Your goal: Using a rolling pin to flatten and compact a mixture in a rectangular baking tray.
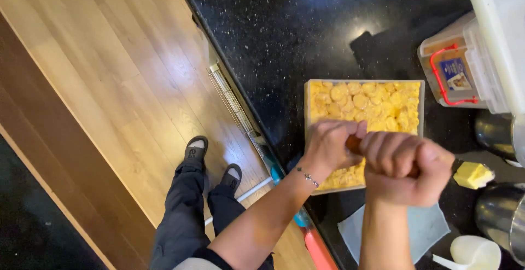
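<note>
Both fists clamped on one brown handle (354,143) — left hand (328,147) and right hand (404,169) — its yellow-coated end (473,175) beside my square tray (307,106) of yellow slices. Black speckled counter (306,35); pale wood floor (104,67).

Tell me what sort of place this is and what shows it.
Most likely a kitchen, home or small commercial. A black speckled stone counter holds a square tray packed with yellow sliced food, with steel pots and a lidded plastic container beside it. Both hands grip a wooden-handled tool.
</note>
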